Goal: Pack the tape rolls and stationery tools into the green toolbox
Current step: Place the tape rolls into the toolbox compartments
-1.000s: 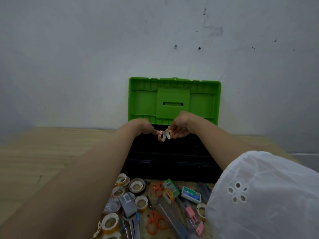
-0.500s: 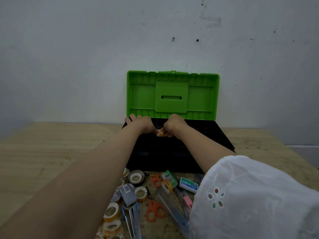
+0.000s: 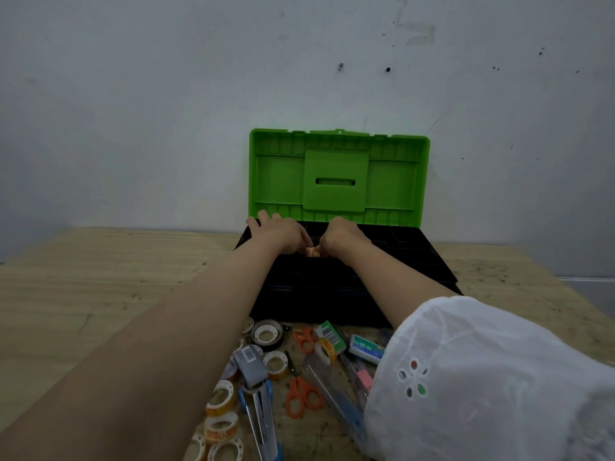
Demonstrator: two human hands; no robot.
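One black-bodied toolbox (image 3: 416,261), open, its ribbed bright green lid (image 3: 336,181) upright.

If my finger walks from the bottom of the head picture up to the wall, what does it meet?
Big orange scissors → black tape roll → black toolbox base → small orange tape pinched between left hand and right hand → green lid → wall.

Single wide-angle view from the head. Faces forward and down across the wooden table (image 3: 100,294) toward the green toolbox (image 3: 339,181) at the wall (image 3: 166,94); close in, tabletop cut by lower frame edge.
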